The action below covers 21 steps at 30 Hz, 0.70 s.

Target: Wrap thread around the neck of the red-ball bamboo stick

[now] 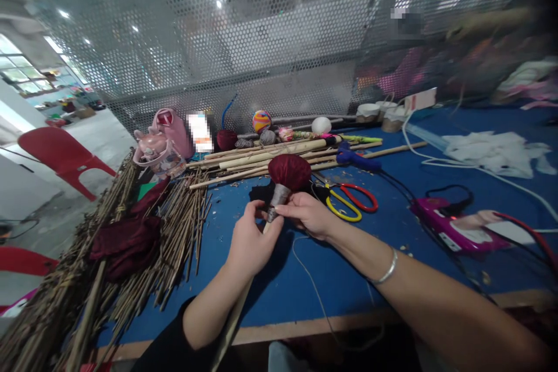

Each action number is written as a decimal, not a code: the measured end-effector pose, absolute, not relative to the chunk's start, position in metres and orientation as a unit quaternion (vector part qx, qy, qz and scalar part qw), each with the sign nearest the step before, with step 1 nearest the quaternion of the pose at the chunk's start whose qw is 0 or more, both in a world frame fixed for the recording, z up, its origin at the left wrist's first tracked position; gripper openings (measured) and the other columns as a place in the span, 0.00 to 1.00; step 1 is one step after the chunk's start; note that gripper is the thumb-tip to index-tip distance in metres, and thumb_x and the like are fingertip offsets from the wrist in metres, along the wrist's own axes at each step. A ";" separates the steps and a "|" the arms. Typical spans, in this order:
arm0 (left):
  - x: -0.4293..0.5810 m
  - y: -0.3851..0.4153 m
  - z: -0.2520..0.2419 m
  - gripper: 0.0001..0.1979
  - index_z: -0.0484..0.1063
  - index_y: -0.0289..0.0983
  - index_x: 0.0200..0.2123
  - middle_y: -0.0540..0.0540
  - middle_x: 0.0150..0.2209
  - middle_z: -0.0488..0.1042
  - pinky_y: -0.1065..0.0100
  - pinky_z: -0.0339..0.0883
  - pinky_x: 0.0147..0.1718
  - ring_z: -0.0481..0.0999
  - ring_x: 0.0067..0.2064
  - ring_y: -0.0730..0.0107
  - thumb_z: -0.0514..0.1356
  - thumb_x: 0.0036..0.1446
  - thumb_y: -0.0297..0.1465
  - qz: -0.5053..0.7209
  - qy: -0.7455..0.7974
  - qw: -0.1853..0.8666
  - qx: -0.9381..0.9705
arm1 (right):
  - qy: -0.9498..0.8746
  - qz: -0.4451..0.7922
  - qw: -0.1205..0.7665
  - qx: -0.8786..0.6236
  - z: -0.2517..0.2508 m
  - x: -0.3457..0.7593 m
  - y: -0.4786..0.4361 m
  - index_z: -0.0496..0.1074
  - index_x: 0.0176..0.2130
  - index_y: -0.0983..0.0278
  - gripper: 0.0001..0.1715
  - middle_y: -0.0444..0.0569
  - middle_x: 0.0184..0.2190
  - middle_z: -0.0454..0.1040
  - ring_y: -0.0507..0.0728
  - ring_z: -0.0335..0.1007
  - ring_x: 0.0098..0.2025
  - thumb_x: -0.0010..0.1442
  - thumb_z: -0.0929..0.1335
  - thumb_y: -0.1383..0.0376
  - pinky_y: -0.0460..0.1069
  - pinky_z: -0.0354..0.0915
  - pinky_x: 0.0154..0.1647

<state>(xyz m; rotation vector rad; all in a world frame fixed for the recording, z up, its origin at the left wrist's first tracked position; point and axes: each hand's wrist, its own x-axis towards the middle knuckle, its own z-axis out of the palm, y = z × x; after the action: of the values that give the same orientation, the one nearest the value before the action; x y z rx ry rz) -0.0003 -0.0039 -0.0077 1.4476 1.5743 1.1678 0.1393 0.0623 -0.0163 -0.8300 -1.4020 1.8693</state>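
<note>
And there was the left hand (255,241), curled snugly around a pale stick (231,325) just below its grey wrapping (281,193)! The dark red cloth bulb (290,171) topped that stick, mid-table, tilted slightly right. In came the right hand (311,215), thumb and fingers pinched close on the wrapping's lower end. Good work here, by my judgement, called for a steady left hold, even tension and turns laid tight together. A loose thread (311,279) curved below, wanting to be kept from snagging; whether it joined the wrapping, I couldn't tell.

Out to the room: a red chair (65,151) stood far left, then brown twigs (187,232) heaped under dark red cloth (126,244). Behind the blue tabletop (401,197) rose a perforated metal screen (261,40). Rightward lay scissors (349,218), a blue glue gun (357,160), a magenta device (457,229) and crumpled white material (488,154)!
</note>
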 end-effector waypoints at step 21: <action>0.002 0.009 -0.002 0.18 0.61 0.35 0.33 0.54 0.17 0.68 0.78 0.55 0.11 0.64 0.13 0.79 0.62 0.45 0.41 0.524 0.533 0.491 0.448 | -0.562 0.661 0.380 -0.320 -0.007 0.145 0.058 0.66 0.24 0.67 0.16 0.34 0.10 0.52 0.43 0.40 0.12 0.46 0.71 0.57 0.42 0.36 0.12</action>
<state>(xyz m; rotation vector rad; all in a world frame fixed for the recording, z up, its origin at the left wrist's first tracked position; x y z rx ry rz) 0.0018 0.0085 -0.0025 1.0886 1.2940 1.2712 0.1445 0.0582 -0.0068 -0.8169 -1.4352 1.6886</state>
